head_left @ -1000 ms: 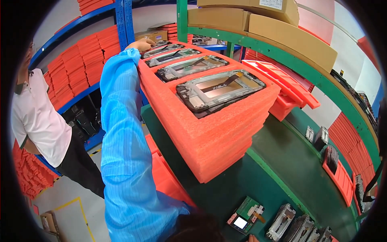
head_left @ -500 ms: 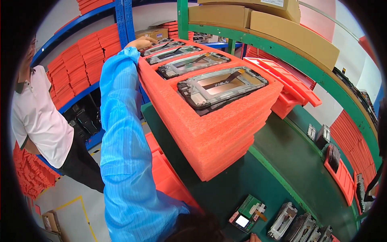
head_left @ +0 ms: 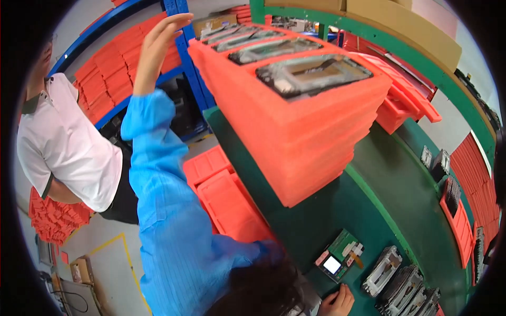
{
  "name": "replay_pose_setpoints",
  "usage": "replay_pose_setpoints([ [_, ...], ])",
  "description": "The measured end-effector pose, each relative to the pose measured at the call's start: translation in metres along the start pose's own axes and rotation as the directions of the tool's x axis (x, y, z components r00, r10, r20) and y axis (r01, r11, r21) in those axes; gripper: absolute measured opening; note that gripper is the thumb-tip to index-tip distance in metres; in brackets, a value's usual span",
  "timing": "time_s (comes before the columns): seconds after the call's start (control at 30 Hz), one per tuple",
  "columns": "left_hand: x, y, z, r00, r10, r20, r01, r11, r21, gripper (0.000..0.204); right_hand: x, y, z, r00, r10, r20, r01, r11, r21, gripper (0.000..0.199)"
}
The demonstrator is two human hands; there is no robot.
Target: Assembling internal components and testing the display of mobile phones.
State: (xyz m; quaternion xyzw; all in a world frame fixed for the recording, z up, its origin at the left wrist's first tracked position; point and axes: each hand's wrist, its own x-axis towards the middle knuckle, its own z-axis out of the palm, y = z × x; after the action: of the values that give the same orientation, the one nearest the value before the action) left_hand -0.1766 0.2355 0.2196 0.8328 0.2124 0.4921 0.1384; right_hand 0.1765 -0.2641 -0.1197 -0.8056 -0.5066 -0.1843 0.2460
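My left hand (head_left: 159,45), in a blue sleeve, is raised beside the far left corner of a tall stack of red foam trays (head_left: 311,147). Its fingers are stretched out, with nothing visible in them. Phone frames with screens lie in the top tray's slots; the nearest phone frame (head_left: 316,73) is black and silver with a dark ribbon cable. At the lower edge, my right hand (head_left: 338,301) rests on the green bench with loosely bent fingers, thumb apart, holding nothing visible. Just beyond it sits a green circuit board (head_left: 340,256) with a small lit screen.
Several silver phone frames (head_left: 383,271) stand right of the board. Red trays (head_left: 232,203) are stacked left of the bench, more red trays (head_left: 406,100) behind it. A green shelf (head_left: 363,26) carries cardboard boxes. A person in a white shirt (head_left: 79,142) stands at left near blue racks.
My left hand has lifted off the far phone frames and moved left, away from the stack. The view has shifted, and more of my right hand shows.
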Motion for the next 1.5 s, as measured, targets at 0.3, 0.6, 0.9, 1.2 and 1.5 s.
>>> replay_pose_setpoints([
  [0.3,-0.275,0.031,0.109,0.066,-0.264,0.962,0.902,0.429,0.055,0.031,0.003,-0.002,0.016,0.999,0.033,-0.007,-0.033,0.996,0.088,0.022],
  [0.6,-0.620,-0.135,0.227,-0.431,-0.870,0.239,0.880,-0.348,0.323,0.068,-0.007,-0.002,0.002,1.000,0.024,0.003,-0.025,0.995,0.101,0.022],
  [0.9,-0.579,-0.155,0.250,-0.294,-0.908,0.297,0.947,-0.234,0.221,0.068,-0.011,-0.003,0.005,0.998,0.058,-0.028,-0.056,0.997,0.061,0.025],
  [1.2,-0.618,-0.143,0.241,-0.311,-0.897,0.313,0.950,-0.280,0.140,0.067,-0.003,-0.007,0.006,0.998,0.058,-0.028,-0.056,0.996,0.069,0.024],
  [1.5,-0.640,-0.119,0.244,-0.324,-0.874,0.361,0.946,-0.302,0.117,0.067,-0.003,-0.006,0.005,0.996,0.061,-0.058,-0.056,0.994,0.097,0.022],
])
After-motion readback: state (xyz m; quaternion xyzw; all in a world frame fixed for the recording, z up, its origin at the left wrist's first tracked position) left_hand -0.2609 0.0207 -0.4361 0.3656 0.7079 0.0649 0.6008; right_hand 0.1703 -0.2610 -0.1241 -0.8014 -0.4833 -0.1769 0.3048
